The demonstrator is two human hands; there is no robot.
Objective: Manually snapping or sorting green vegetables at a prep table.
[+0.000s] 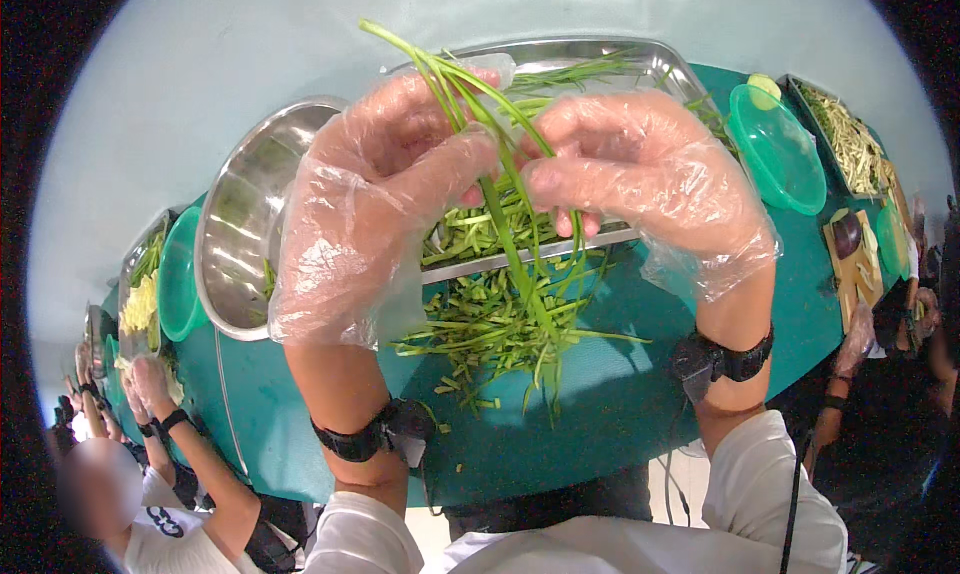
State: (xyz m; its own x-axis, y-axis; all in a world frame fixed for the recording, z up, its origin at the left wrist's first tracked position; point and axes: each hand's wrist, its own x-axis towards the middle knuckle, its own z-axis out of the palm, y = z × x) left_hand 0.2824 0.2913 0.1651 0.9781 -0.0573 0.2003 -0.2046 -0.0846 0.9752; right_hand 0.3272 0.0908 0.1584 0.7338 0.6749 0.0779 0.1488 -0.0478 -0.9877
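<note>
With my gloved left hand point(380, 179) I pinch long green stalks point(505, 229); my gloved right hand point(640, 174) grips them too. Chopped green pieces point(480, 319) lie on the green table point(270, 414), near side of a metal tray point(660, 59). A metal bowl point(230, 244) stands left, a green plastic container point(775, 154) right.

Dark printed characters point(166, 520) stand on the front of a co-worker's white shirt point(185, 554) at lower left.

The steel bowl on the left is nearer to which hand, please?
Left: the left hand overlaps the steel bowl in view at its right edge; the right hand is farther right, beyond the greens.
</note>
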